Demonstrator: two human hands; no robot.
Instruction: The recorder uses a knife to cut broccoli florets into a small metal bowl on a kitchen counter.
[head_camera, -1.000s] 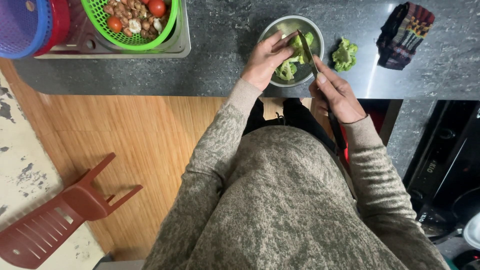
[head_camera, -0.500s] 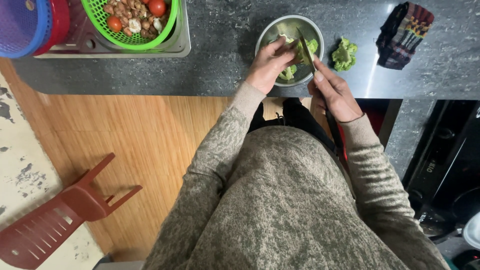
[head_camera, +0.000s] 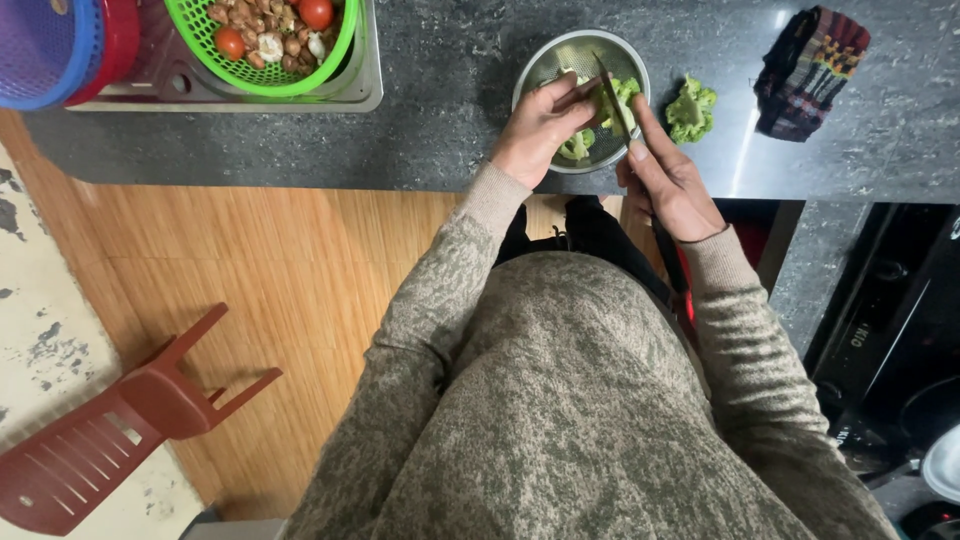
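Over steel bowl (head_camera: 560, 60) near counter edge: left hand (head_camera: 538, 128) grip pinches broccoli (head_camera: 612, 98), right hand (head_camera: 665, 180) grip closed round knife (head_camera: 612, 95).

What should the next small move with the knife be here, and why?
Probably draw the knife down through the broccoli piece that the left hand pinches over the steel bowl. The right hand already has the blade against it, and cut green bits lie in the bowl below.
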